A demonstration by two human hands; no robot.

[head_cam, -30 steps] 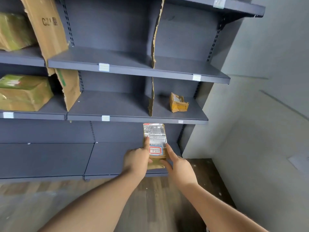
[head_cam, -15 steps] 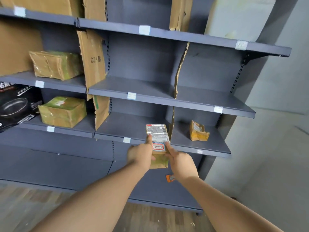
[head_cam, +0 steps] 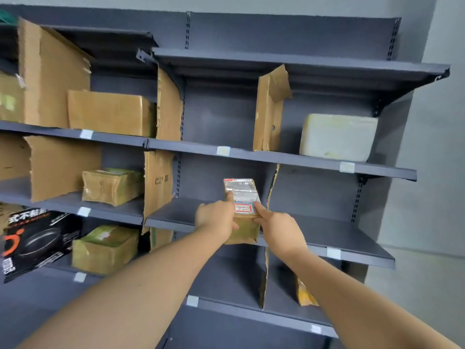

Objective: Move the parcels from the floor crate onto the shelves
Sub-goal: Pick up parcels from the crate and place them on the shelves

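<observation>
**Parcel raised one shelf higher, not yet set down**

The parcel [head_cam: 242, 197], a small brown packet with a white label facing the camera, is now at the front lip of the middle shelf [head_cam: 176, 212]. It sits just left of the thin cardboard divider [head_cam: 273, 182]. A second ago it hung lower, in front of the base panel. Half a second ago it had reached the lip of the shelf that carries the yellow packet [head_cam: 305, 295]. Now it is one level above that. The view has tipped up with it, and the floor has gone out of sight.

The grip is unchanged, with both hands closed on the parcel's sides. The left hand [head_cam: 216, 217] lays its thumb on the label's left edge, and the right hand [head_cam: 279, 227] stretches a forefinger along the right edge. The other fingers are hidden behind the packet. I cannot tell whether its lower end touches the lip.

The carrying looks nearly over. What remains is probably to push the parcel into the bay behind it, set it down and let go.

A white foam block [head_cam: 338, 137] sits on the shelf above to the right. Taped parcels [head_cam: 112, 186] and a black pan box [head_cam: 35, 243] sit in the bays to the left.
</observation>
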